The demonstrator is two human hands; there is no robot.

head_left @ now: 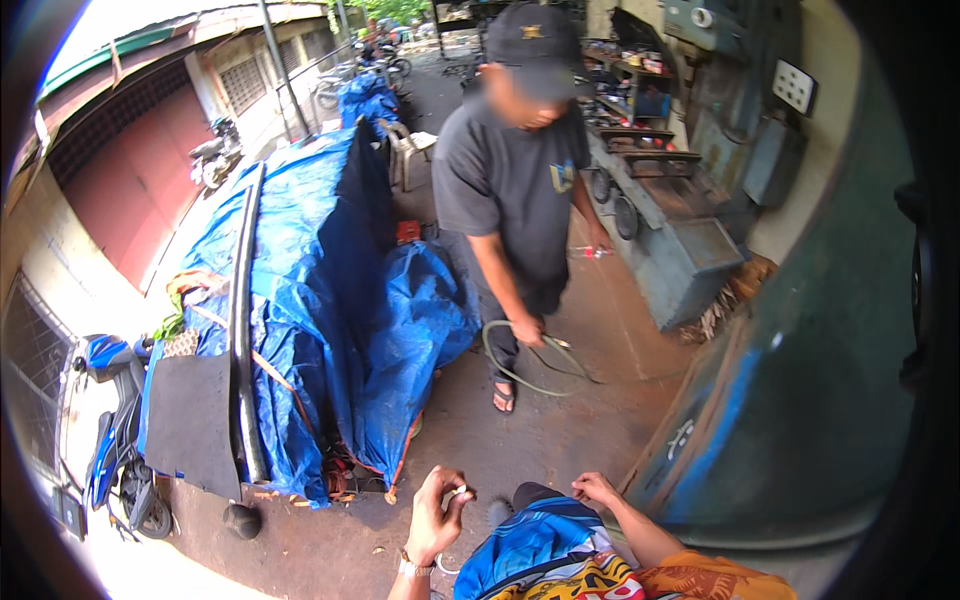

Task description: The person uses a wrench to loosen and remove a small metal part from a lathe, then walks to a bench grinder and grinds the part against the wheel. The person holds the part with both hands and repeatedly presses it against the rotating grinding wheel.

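My left hand (436,512) is raised at the lower middle, its thumb and fingers pinched around a small whitish piece (461,489) too small to name. A watch (415,568) is on that wrist, and a thin white loop (447,566) shows beside it. My right hand (596,489) is close to my body with fingers curled in; whatever it may hold is hidden. In front of me stands a person (515,190) in a dark cap and T-shirt. One of their hands holds a coiled green hose (535,385); the other is by a small clear-and-red item (592,252).
A blue tarpaulin (300,250) drapes a large heap on the left, topped by a long bar (245,330) and a black sheet (193,425). A blue scooter (118,440) stands beyond. Right are a grey machine (690,265) and a big green panel (800,420). The hose trails across the floor.
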